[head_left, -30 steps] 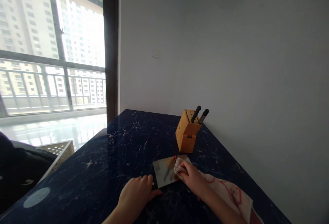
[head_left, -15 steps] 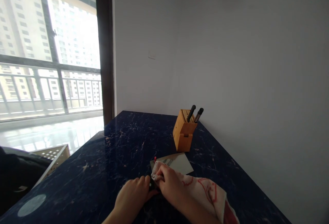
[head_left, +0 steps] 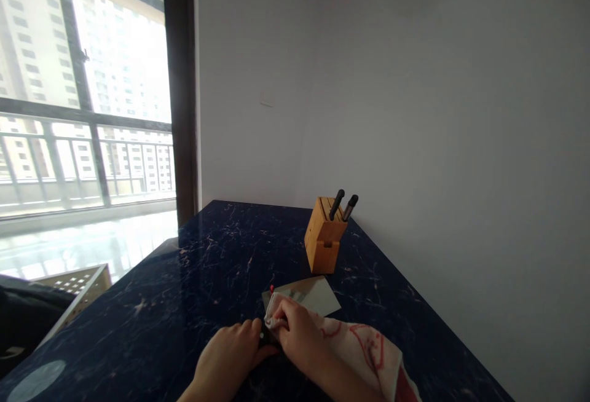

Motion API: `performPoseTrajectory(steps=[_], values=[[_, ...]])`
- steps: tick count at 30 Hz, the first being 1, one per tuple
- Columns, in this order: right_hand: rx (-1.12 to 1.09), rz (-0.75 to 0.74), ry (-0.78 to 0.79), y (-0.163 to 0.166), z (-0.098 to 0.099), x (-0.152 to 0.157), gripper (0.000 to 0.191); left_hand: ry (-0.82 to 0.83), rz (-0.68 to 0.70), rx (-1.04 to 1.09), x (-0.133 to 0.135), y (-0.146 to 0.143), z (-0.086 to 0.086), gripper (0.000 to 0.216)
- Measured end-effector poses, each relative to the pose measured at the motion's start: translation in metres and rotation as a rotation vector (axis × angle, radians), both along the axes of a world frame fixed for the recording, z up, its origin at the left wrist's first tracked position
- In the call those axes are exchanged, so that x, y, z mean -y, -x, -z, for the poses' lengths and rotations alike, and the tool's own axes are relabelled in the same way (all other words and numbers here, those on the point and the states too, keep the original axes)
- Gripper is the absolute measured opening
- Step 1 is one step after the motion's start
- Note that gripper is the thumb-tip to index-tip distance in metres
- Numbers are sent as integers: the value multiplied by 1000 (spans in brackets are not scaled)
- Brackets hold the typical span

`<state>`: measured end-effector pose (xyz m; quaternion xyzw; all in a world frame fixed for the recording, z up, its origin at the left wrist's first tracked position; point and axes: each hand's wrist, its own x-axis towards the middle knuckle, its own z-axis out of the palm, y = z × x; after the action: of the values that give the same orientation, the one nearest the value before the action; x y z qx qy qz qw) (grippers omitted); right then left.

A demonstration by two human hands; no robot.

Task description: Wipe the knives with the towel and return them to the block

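A cleaver with a broad, shiny blade (head_left: pixel 318 296) points away to the right, low in the middle of the view. My left hand (head_left: pixel 230 353) is wrapped round its black handle (head_left: pixel 263 333), most of which the fingers hide. A white towel with red patterns (head_left: pixel 362 346) is pinched in my right hand (head_left: pixel 295 331), close to where blade and handle meet. The rest of the towel trails to the right, beneath my right forearm. A small red thing (head_left: pixel 271 289) shows at the blade's near left corner; I cannot make out what it is.
A wooden knife block (head_left: pixel 322 239) with two black-handled tools in it stands beyond the blade on the dark blue marbled table (head_left: pixel 230 248). Walls rise behind and to the right. At the left are a pale perforated crate (head_left: pixel 87 285) and a large window (head_left: pixel 124 82).
The whole scene has shifted slightly left as the camera turned a little. Both hands keep their hold on the cleaver and the towel, with hardly any movement between them.
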<state>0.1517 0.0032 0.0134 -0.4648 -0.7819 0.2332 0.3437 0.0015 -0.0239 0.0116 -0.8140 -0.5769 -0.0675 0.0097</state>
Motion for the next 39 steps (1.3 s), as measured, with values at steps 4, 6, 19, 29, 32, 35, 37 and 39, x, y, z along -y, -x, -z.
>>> performPoseTrajectory(steps=[4, 6, 19, 29, 32, 35, 37, 39], values=[[75, -147, -44, -17, -5, 14, 19, 21, -31, 15, -2, 1, 4, 41], [144, -182, -102, -28, -10, 19, 23, 19, -46, 31, -2, 1, 3, 44], [301, 161, -349, -90, -21, -30, 26, 136, -197, 306, -13, 32, -14, 57], [417, 297, -269, -82, -5, -19, 20, 437, -162, 1074, -24, 23, -8, 55], [226, 277, -260, -68, -8, -9, 26, 462, -119, 1339, -20, 11, -13, 57], [-27, 112, -68, -47, -18, 9, 31, 376, -14, 1441, -12, 3, -18, 55], [-122, -60, 139, -31, -27, 21, 34, 319, 47, 1463, -6, 2, -18, 50], [-185, -239, 293, -17, -32, 31, 39, 304, 69, 1488, -3, 3, -14, 46]])
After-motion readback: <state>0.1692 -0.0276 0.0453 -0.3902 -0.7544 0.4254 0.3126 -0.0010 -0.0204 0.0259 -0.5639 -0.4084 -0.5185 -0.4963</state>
